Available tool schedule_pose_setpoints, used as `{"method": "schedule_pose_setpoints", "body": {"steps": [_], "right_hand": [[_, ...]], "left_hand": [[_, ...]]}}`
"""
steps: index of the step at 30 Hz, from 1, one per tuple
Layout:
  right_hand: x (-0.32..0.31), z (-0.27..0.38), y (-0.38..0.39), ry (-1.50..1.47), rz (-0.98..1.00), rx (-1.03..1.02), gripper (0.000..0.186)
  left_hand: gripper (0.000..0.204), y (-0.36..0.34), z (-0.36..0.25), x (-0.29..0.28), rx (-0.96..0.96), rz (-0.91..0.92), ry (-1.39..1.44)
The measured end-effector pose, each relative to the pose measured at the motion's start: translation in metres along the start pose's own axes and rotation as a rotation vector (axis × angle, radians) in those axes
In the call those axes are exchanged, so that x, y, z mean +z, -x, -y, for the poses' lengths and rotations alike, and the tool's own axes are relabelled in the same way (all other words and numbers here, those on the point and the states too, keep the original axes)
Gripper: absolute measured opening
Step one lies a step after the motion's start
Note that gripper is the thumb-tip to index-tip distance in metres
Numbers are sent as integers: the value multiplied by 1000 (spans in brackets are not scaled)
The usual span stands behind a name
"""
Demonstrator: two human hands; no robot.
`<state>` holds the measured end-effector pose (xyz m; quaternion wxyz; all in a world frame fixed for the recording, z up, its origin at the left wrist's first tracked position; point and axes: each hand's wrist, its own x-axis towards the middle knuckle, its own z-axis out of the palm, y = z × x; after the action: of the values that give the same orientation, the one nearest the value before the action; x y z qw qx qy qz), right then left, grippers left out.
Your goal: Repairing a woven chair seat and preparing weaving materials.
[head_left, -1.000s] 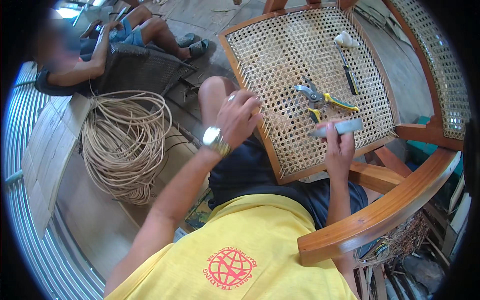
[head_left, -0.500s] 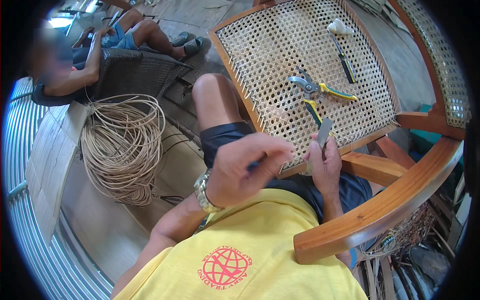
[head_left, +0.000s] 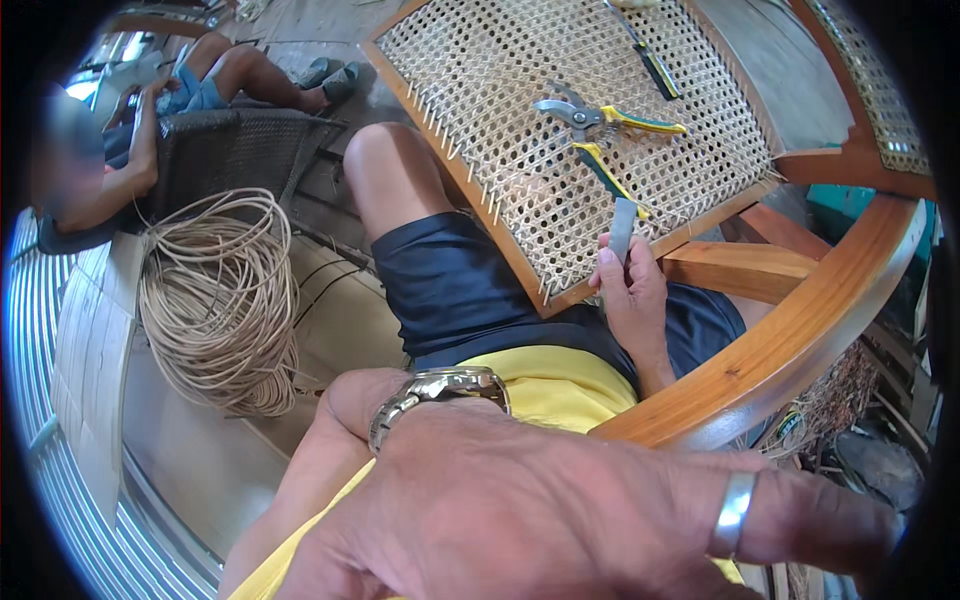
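Observation:
My left hand (head_left: 520,510) looms large at the bottom, close to the camera, with a metal watch on the wrist and a ring on one finger. That finger stretches to the right with nothing seen in it; other fingertips are hidden. My right hand (head_left: 640,310), at the near edge of a woven cane seat (head_left: 470,80), pinches a flat grey metal strip (head_left: 620,230) pointing upward. Pruning shears (head_left: 583,116) with yellow and green handles lie spread on the cane. Beyond them rests a slim tool with a black and yellow handle (head_left: 656,72).
The wooden chair's curved armrest (head_left: 770,350) crosses at my right, below a cane back (head_left: 895,90). Short pegs line the seat's left edge. A big coil of rattan (head_left: 220,300) stands at left. Farther back, another person (head_left: 120,170) sits in a dark woven chair (head_left: 225,155).
My left hand has left the seat's near corner and come up close to the camera. The right hand still holds the metal strip. The whole view has shifted slightly.

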<state>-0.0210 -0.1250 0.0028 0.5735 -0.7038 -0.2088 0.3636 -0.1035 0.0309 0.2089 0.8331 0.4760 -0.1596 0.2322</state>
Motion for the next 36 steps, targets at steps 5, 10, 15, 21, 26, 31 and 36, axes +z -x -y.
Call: {"method": "schedule_pose_setpoints", "body": {"steps": [5,10,15,21,26,31,36], "right_hand": [[-3,3,-7,208,-5,47,17],[2,0,-11,49,-14,-58,21],[6,-2,-11,-144,-71,109,21],[10,20,-27,-269,26,102,18],[40,40,-41,-239,277,83,20],[71,48,-34,-205,345,28,21],[49,38,-25,-143,257,40,21]], "left_hand": [[51,6,-4,2,33,-48,100],[64,4,-6,-2,62,-34,169],[77,11,6,-5,-23,-48,293],[64,67,19,-77,-406,-443,-498],[50,132,64,-98,-523,-718,-666],[50,131,79,-103,-689,-722,-455],[46,81,87,-117,-467,-821,-409]]}}
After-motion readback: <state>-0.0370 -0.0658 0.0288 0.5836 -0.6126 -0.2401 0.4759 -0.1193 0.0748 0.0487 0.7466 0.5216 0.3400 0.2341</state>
